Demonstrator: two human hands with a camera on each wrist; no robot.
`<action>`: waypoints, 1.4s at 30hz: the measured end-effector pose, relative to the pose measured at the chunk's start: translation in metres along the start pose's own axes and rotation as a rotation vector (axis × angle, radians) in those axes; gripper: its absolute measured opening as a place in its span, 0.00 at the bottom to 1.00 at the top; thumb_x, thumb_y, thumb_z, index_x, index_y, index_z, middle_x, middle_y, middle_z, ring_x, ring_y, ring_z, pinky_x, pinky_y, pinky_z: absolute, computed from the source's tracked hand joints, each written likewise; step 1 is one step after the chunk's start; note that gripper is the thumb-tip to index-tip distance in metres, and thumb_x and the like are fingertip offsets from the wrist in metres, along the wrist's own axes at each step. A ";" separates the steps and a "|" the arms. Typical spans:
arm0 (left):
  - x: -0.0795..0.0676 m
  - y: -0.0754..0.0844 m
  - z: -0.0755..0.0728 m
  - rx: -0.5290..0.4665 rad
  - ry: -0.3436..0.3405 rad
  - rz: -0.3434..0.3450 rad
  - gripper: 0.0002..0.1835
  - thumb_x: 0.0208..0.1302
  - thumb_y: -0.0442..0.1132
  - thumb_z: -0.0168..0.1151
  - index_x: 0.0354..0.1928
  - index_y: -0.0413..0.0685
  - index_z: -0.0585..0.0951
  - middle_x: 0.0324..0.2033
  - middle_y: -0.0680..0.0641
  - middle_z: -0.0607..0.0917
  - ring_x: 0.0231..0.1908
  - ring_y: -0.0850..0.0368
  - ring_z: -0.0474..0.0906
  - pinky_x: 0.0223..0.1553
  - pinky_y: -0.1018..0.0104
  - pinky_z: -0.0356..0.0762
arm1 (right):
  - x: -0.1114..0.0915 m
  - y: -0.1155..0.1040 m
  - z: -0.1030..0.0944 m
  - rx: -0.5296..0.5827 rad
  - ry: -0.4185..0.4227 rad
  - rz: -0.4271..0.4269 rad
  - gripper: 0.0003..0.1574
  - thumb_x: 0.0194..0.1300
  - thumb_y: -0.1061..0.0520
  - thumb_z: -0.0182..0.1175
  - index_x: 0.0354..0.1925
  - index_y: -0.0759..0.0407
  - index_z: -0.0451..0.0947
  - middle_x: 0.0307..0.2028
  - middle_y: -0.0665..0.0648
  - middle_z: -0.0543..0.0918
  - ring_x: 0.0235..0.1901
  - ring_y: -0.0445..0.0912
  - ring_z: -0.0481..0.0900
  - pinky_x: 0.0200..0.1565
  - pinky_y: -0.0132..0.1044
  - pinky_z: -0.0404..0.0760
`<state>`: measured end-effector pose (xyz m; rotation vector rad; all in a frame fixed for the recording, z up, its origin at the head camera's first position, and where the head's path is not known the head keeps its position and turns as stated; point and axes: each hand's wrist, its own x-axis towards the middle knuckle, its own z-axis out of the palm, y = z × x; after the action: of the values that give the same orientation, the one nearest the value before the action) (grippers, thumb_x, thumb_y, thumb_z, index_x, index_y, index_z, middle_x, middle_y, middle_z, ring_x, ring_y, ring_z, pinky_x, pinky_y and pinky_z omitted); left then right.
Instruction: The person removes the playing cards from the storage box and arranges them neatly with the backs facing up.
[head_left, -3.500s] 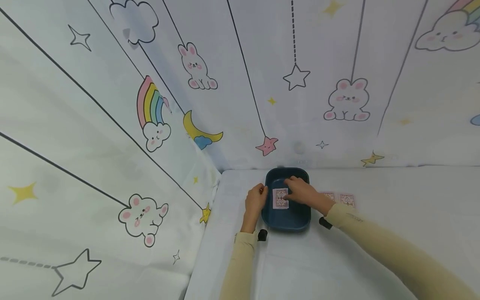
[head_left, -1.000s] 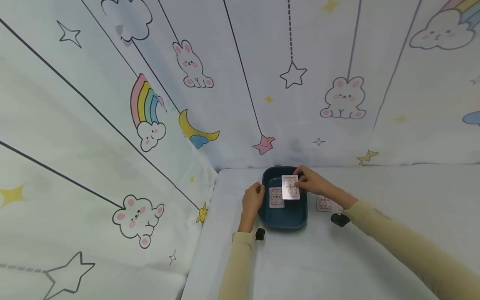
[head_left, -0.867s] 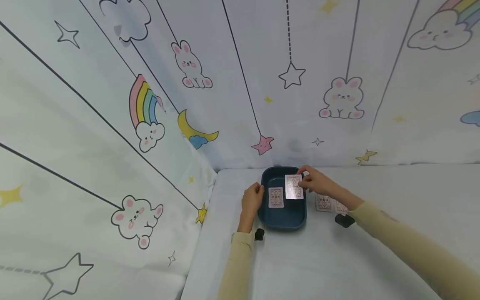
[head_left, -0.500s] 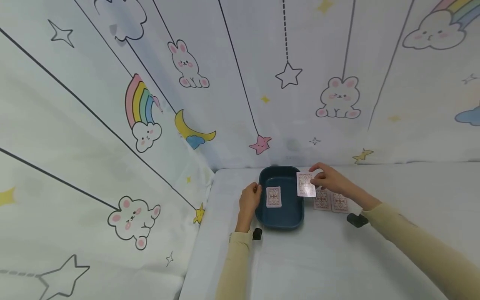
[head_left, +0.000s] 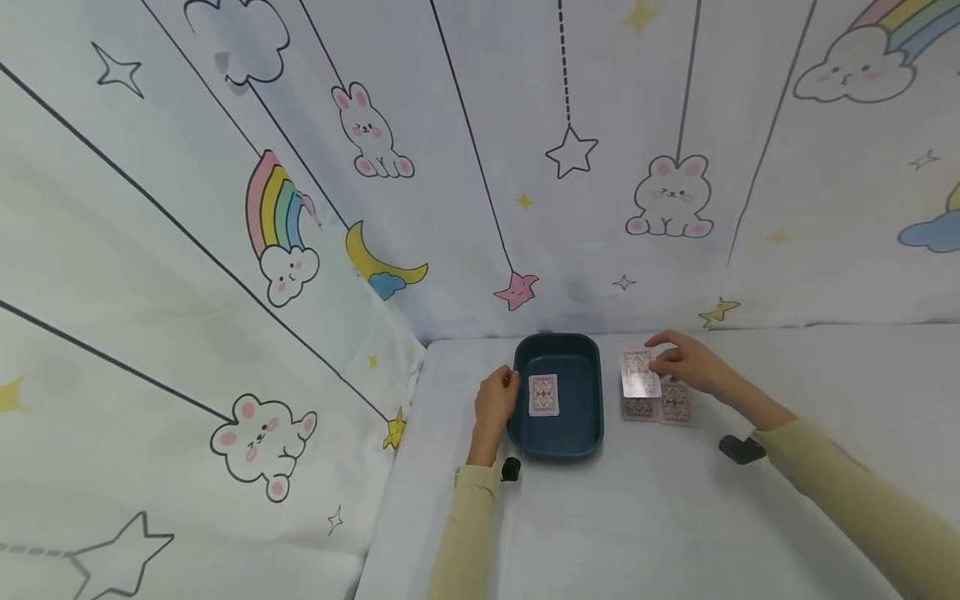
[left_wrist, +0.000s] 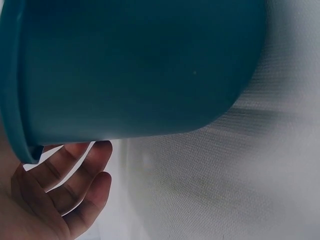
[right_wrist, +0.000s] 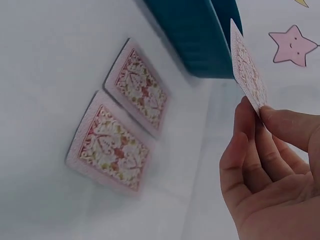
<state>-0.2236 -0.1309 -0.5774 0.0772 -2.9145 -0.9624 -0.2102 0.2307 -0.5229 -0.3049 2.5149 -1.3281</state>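
My left hand (head_left: 493, 404) grips the left rim of a dark teal rectangular bin (head_left: 572, 429); in the left wrist view its curved fingers (left_wrist: 82, 175) lie against the outer wall below the lip, and the thumb is hidden. To the right of the bin, my right hand (head_left: 692, 365) pinches a playing card (head_left: 637, 375) by its edge between thumb and fingers, above the cloth. Another playing card (head_left: 543, 395) lies back up inside the bin. Beneath the held card, two card piles (right_wrist: 116, 145) sit side by side on the cloth, red-patterned backs showing.
A white cloth (head_left: 600, 517) covers the table and meets a white printed backdrop (head_left: 465, 208) behind the bin and on the left. Black wrist devices (head_left: 741, 450) sit at both wrists.
My right hand has carried the pinched card rightward, from above the bin to above the piles on the cloth. The left hand stays at the rim, and the head view has shifted slightly.
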 end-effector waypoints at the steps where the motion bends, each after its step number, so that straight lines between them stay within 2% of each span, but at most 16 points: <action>1: 0.000 0.000 0.000 -0.002 0.001 0.003 0.14 0.75 0.49 0.54 0.34 0.50 0.79 0.23 0.50 0.77 0.21 0.58 0.69 0.21 0.66 0.62 | -0.002 0.002 -0.001 0.004 0.002 0.001 0.29 0.74 0.56 0.58 0.67 0.65 0.63 0.47 0.65 0.85 0.45 0.55 0.84 0.48 0.50 0.83; 7: 0.000 0.000 0.002 -0.001 0.001 -0.002 0.13 0.75 0.48 0.54 0.34 0.49 0.79 0.23 0.50 0.77 0.21 0.58 0.69 0.22 0.66 0.62 | -0.010 0.019 -0.008 0.025 0.011 0.010 0.30 0.74 0.54 0.58 0.67 0.65 0.63 0.48 0.67 0.84 0.46 0.56 0.84 0.49 0.53 0.82; 17: 0.001 0.001 0.001 -0.001 -0.005 -0.017 0.14 0.75 0.49 0.54 0.35 0.50 0.79 0.24 0.50 0.78 0.22 0.58 0.70 0.23 0.66 0.63 | -0.024 0.060 -0.025 0.003 0.036 0.071 0.33 0.74 0.52 0.58 0.69 0.66 0.61 0.51 0.70 0.82 0.48 0.57 0.84 0.47 0.47 0.84; 27: 0.000 0.000 0.002 -0.010 -0.009 -0.019 0.14 0.76 0.49 0.53 0.35 0.49 0.79 0.24 0.50 0.78 0.22 0.58 0.70 0.23 0.66 0.64 | -0.040 0.088 -0.036 -0.025 0.011 0.144 0.37 0.73 0.52 0.59 0.69 0.70 0.59 0.51 0.71 0.80 0.48 0.54 0.82 0.47 0.48 0.84; 34: -0.001 0.000 0.002 -0.006 -0.017 -0.030 0.14 0.76 0.50 0.53 0.36 0.50 0.80 0.24 0.50 0.78 0.23 0.58 0.70 0.23 0.67 0.64 | -0.049 0.102 -0.036 -0.052 0.004 0.179 0.37 0.72 0.51 0.59 0.68 0.69 0.59 0.51 0.71 0.79 0.45 0.52 0.81 0.43 0.41 0.82; 42: 0.001 0.000 0.003 -0.009 -0.006 -0.028 0.14 0.76 0.48 0.53 0.36 0.49 0.80 0.25 0.49 0.79 0.23 0.58 0.70 0.23 0.67 0.64 | -0.051 0.109 -0.036 -0.077 -0.002 0.224 0.38 0.71 0.52 0.60 0.69 0.70 0.58 0.47 0.69 0.80 0.43 0.52 0.80 0.41 0.41 0.79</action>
<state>-0.2244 -0.1290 -0.5795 0.1142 -2.9221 -0.9821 -0.1804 0.3348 -0.5869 -0.0373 2.5161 -1.1460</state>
